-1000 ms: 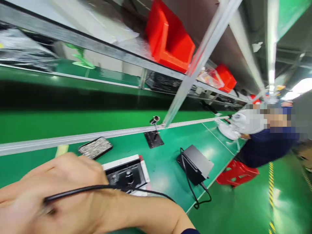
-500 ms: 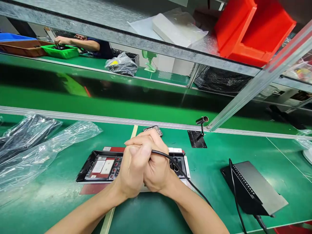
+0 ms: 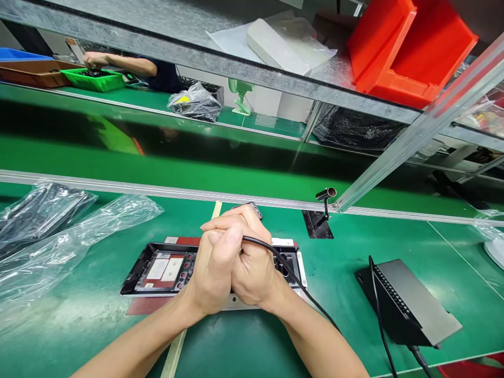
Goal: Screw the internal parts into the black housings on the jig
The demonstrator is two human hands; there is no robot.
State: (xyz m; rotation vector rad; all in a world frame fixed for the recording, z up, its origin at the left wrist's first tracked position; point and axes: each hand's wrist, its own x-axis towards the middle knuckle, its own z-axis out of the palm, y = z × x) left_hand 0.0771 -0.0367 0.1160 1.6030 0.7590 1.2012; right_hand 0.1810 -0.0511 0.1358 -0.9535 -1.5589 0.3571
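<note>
My left hand (image 3: pixel 210 281) and my right hand (image 3: pixel 255 268) are closed together, fingers wrapped tightly over one another. A black cable (image 3: pixel 293 275) comes out at the top of this grip and runs down past my right forearm. The corded tool it belongs to is hidden inside my fists, so its kind does not show. Beneath the hands lies a long black plastic housing (image 3: pixel 132 270) with round holes and pale label-like patches inside. It rests on a dark red and white fixture (image 3: pixel 147 306). My hands cover the middle of the housing.
Clear plastic bags (image 3: pixel 98 231) lie left. A small tray of screw-like bits (image 3: pixel 255 210) sits behind my hands. A black stand (image 3: pixel 326 202) and a grey-black box with cables (image 3: pixel 413 299) are right. Overhead, a shelf holds a red bin (image 3: pixel 413 58). A co-worker's hand (image 3: pixel 96 59) reaches into a green tray.
My hands stay clasped in nearly the same spot over the housing, with slight finger shifts. The view has moved a little. The co-worker's hand still works at the green tray.
</note>
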